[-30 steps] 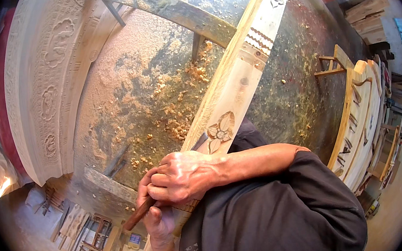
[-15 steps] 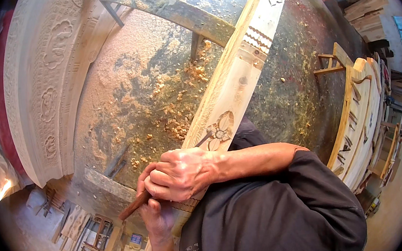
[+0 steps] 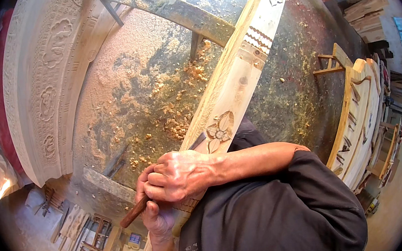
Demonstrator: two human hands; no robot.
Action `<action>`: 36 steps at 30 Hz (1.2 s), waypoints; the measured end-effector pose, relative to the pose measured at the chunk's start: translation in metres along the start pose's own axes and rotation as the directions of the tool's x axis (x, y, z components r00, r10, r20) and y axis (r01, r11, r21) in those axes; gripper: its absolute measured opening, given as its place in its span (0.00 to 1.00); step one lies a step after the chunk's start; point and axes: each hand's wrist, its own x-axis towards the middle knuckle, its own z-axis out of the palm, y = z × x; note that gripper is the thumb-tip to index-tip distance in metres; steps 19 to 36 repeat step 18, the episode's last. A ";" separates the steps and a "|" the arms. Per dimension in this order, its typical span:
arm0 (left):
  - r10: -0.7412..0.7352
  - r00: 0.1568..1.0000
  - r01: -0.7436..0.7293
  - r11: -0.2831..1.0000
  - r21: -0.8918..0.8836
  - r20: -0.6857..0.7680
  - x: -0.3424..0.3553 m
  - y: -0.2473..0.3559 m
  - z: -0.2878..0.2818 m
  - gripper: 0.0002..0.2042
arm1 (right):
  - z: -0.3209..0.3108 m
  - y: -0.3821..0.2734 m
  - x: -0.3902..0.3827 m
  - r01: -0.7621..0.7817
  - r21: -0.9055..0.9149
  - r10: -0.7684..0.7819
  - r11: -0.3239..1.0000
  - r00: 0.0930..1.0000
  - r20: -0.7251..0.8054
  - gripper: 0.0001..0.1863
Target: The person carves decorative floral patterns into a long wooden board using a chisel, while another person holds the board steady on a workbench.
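A long pale wooden beam (image 3: 236, 90) slants from the lower left to the top right under my hands. A carved flower (image 3: 219, 132) decorates its upper face. I grip a chisel with both hands: its brown wooden handle (image 3: 134, 215) sticks out at the lower left, and its grey blade (image 3: 198, 141) shows beyond my knuckles, beside the flower at the beam's left edge. My right hand (image 3: 179, 174) is wrapped round the chisel from above. Below it, my left hand (image 3: 156, 223) closes on the handle, with its thumb up. Whether the blade's tip touches wood I cannot tell.
A worn trestle (image 3: 169, 13) supports the beam's far part; another low wooden bar (image 3: 107, 184) lies near my hands. Large carved panels (image 3: 37, 103) stand at left. Shavings (image 3: 177, 128) litter the floor. At right, several tools lie on a pale timber bench (image 3: 353, 124).
The chisel's blade has shifted slightly left, off the flower's petals, and shows a broader side. Its handle end has dipped a little, and both hands have moved slightly with it.
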 end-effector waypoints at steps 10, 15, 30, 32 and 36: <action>0.007 1.000 -0.007 1.000 0.020 0.000 -0.002 -0.006 -0.006 0.59 | -0.005 0.006 0.001 -0.040 0.004 0.040 0.999 0.999 -0.012 0.12; 0.030 0.999 -0.029 0.998 0.061 -0.017 -0.004 -0.005 -0.005 0.60 | -0.011 0.006 0.003 -0.048 -0.030 0.046 0.998 0.995 -0.084 0.15; 0.041 0.999 -0.040 0.998 0.047 -0.002 -0.004 -0.008 -0.011 0.61 | -0.006 0.005 0.001 -0.042 -0.096 0.031 0.994 0.993 -0.116 0.16; 0.041 0.999 -0.040 0.998 0.047 -0.002 -0.004 -0.008 -0.011 0.61 | -0.006 0.005 0.001 -0.042 -0.096 0.031 0.994 0.993 -0.116 0.16; 0.041 0.999 -0.040 0.998 0.047 -0.002 -0.004 -0.008 -0.011 0.61 | -0.006 0.005 0.001 -0.042 -0.096 0.031 0.994 0.993 -0.116 0.16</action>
